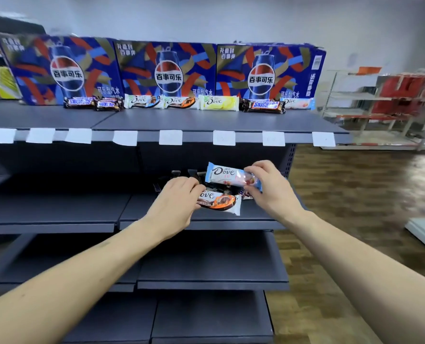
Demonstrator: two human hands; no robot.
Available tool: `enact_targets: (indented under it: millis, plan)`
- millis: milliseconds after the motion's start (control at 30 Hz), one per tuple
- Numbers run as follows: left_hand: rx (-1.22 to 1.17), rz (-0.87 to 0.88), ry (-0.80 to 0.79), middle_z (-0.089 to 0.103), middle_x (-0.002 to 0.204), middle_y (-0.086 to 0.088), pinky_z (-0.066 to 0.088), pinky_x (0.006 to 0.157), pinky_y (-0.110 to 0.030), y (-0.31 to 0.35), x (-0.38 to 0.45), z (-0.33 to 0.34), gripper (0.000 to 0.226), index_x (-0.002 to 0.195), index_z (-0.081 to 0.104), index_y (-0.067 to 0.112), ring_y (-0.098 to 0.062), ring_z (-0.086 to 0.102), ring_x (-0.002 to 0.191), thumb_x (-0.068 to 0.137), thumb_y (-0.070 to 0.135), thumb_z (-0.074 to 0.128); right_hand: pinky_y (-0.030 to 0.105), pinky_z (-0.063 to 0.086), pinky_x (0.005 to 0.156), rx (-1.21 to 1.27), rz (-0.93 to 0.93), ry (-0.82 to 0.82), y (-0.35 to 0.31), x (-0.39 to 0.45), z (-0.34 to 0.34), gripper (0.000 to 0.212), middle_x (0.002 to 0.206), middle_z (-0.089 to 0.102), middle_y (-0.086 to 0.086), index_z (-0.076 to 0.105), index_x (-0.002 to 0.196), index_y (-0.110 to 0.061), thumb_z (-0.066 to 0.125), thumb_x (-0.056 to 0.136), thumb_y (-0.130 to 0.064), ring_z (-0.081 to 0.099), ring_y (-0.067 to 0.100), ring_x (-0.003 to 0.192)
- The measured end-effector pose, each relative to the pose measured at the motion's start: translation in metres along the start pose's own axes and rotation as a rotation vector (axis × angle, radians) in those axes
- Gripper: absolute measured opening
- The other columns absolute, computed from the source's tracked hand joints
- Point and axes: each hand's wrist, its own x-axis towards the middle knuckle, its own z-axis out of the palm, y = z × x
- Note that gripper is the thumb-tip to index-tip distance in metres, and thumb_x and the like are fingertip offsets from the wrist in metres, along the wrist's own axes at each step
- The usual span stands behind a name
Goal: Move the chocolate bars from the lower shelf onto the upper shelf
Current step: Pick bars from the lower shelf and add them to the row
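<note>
My right hand (271,187) pinches the right end of a light blue and pink Dove bar (225,175), lifted just above the lower shelf (256,214). My left hand (175,202) grips the left end of an orange and white Dove bar (220,202) lying on that shelf. Several dark-wrapped bars (181,176) lie behind the hands, partly hidden. On the upper shelf (181,120) a row of bars stands against the boxes: Snickers bars (92,103), several Dove bars (181,102), another Snickers (263,105) and a pale blue Dove (297,103).
Three blue Pepsi cartons (169,68) line the back of the upper shelf. White price tags (170,137) hang on its front edge. More dark shelves (211,276) sit below. A wooden floor and a rack with red goods (402,95) lie to the right.
</note>
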Motion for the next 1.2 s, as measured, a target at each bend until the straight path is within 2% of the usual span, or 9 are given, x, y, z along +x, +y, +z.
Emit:
enact_targets:
  millis: [100,233,367,467,700,1000,1200]
  plan:
    - [0.038,-0.021,0.03,0.059,0.108,-0.006,0.048,0.086,-0.042,-0.006,0.007,-0.033,0.044,0.116,0.06,0.01,-0.028,0.056,0.096,0.077,0.027,0.074,0.019,0.039,0.085,-0.001,-0.029,0.032,-0.012,0.013,-0.028,0.041,0.119,0.051,-0.002,0.06,0.125,-0.015,0.071,0.086,-0.019,0.052,0.015,0.108]
    - [0.094,-0.065,0.061,0.058,0.108,-0.005,0.046,0.087,-0.041,-0.018,0.016,-0.068,0.043,0.117,0.058,0.012,-0.027,0.055,0.096,0.079,0.03,0.07,0.026,0.042,0.084,-0.018,-0.076,0.049,-0.027,0.035,-0.055,0.04,0.118,0.052,-0.001,0.059,0.125,-0.015,0.07,0.087,-0.019,0.054,0.018,0.106]
    - [0.132,-0.123,0.077,0.056,0.108,-0.002,0.043,0.087,-0.036,-0.033,0.024,-0.086,0.039,0.118,0.056,0.015,-0.025,0.054,0.096,0.084,0.034,0.064,0.03,0.045,0.081,-0.053,-0.109,0.086,-0.036,0.061,-0.068,0.038,0.116,0.052,-0.002,0.059,0.122,-0.018,0.071,0.086,-0.021,0.053,0.019,0.107]
    - [0.13,-0.173,0.106,0.057,0.104,-0.001,0.043,0.083,-0.035,-0.049,0.031,-0.093,0.037,0.114,0.057,0.016,-0.025,0.054,0.092,0.083,0.033,0.067,0.031,0.047,0.076,-0.103,-0.087,0.123,-0.041,0.083,-0.071,0.038,0.116,0.053,-0.005,0.058,0.121,-0.021,0.071,0.086,-0.026,0.054,0.017,0.106]
    - [0.104,-0.251,0.136,0.055,0.107,0.001,0.042,0.09,-0.036,-0.104,0.047,-0.09,0.037,0.117,0.055,0.019,-0.023,0.052,0.098,0.085,0.036,0.064,0.03,0.045,0.076,-0.122,-0.1,0.069,-0.059,0.138,-0.041,0.037,0.119,0.052,-0.006,0.057,0.124,-0.022,0.067,0.089,-0.029,0.052,0.017,0.111]
    - [0.102,-0.291,0.157,0.059,0.1,0.0,0.043,0.082,-0.036,-0.195,0.057,-0.073,0.037,0.108,0.061,0.017,-0.025,0.054,0.091,0.078,0.032,0.075,0.037,0.049,0.075,-0.141,-0.068,0.05,-0.085,0.208,0.008,0.035,0.115,0.054,-0.006,0.059,0.12,-0.023,0.066,0.087,-0.028,0.057,0.019,0.102]
    - [0.099,-0.33,0.123,0.059,0.109,0.001,0.041,0.088,-0.035,-0.253,0.042,-0.063,0.038,0.116,0.06,0.018,-0.024,0.052,0.099,0.081,0.031,0.071,0.036,0.05,0.08,-0.161,-0.062,-0.022,-0.115,0.247,0.05,0.039,0.113,0.058,-0.003,0.064,0.121,-0.021,0.069,0.083,-0.027,0.058,0.021,0.104]
